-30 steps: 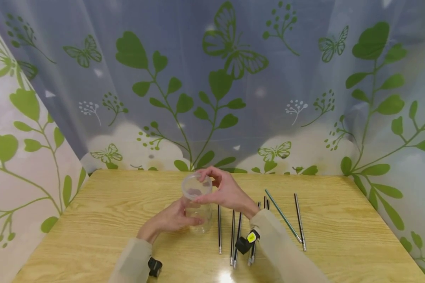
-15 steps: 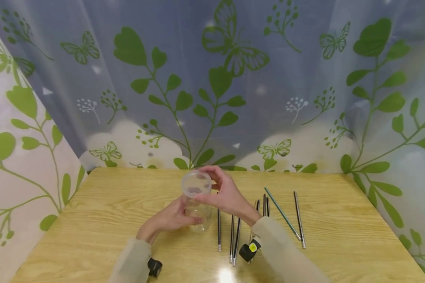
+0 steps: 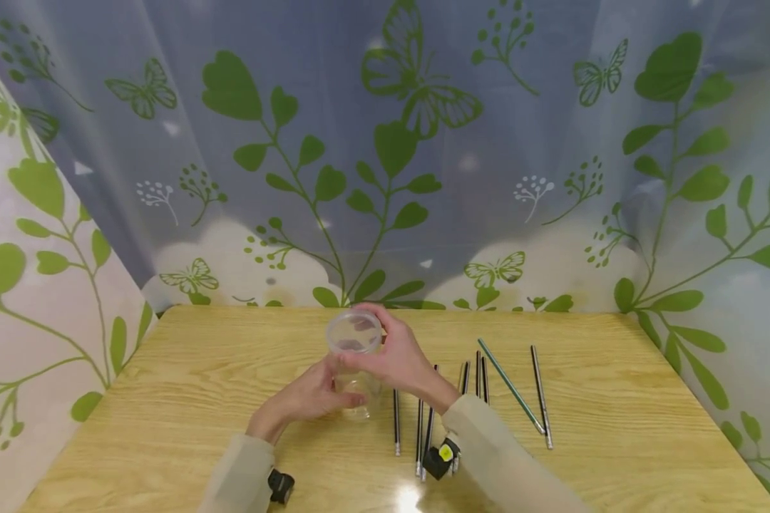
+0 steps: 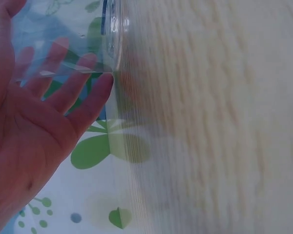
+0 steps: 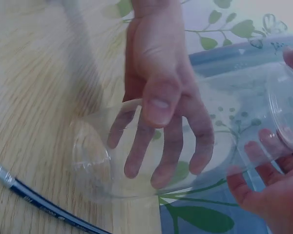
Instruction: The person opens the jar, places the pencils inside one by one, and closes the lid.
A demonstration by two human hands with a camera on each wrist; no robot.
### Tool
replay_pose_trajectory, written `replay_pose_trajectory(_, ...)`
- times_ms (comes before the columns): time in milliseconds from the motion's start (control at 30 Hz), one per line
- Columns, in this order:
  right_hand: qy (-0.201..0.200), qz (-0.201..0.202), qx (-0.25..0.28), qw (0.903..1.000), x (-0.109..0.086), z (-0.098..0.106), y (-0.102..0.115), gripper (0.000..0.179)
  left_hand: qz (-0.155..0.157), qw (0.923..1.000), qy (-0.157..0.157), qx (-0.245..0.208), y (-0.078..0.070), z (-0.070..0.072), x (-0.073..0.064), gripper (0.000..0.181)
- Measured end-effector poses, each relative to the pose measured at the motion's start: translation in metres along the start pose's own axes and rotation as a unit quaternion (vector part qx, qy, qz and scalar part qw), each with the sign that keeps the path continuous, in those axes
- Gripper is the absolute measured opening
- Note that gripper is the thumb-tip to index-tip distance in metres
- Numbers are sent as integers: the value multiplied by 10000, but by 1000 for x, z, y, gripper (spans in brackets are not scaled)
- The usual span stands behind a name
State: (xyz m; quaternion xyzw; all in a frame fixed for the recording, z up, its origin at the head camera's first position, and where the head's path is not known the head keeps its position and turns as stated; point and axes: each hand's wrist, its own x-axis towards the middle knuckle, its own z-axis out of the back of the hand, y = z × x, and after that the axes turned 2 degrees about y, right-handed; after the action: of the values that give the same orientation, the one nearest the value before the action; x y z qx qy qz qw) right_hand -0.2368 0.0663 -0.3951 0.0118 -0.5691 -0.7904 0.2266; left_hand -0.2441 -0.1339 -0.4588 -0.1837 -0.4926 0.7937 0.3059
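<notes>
A clear, see-through jar (image 3: 366, 410) stands slightly tilted above the wooden table, with a pale round rim (image 3: 354, 350) at its top. Around its lower body my left hand (image 3: 308, 392) holds it, thumb in front and fingers behind. My right hand (image 3: 394, 356) grips the top at the rim, its thumb on the near side and its fingers on the far side. Through the jar wall, the right wrist view shows the left fingers (image 5: 173, 151) spread along the body. Whether a separate lid covers the mouth is hard to tell. Nothing shows inside the jar.
Several dark pencils (image 3: 396, 424) lie on the table (image 3: 231, 356) right of the jar, some partly under the right forearm. Farther right are a teal pencil (image 3: 510, 385) and another dark pencil (image 3: 541, 395). A patterned curtain (image 3: 334, 142) hangs behind the table.
My right hand has turned around the jar's top, its thumb shifting left along the near rim and its wrist drawing slightly left. The left hand keeps its hold on the body.
</notes>
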Motion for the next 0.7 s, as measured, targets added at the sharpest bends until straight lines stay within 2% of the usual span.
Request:
replay_pose_trajectory(233,262,79,-211,9994,9,8,-3,66,67,10000,13,15,3,2,0,81)
replay_pose_trajectory(333,516,-12,-7,9987,12,13,-4,67,12,9999,105,19,3,4,3,78)
replay_pose_trajectory(467,849,-27,274,9960,18,18,-8,66,86,9998,172,-21,1,6,5,76)
replay_pose_trajectory(700,1564,256,504,9861,27,28,-15,66,193,9996,174,-58,1,5,6,86)
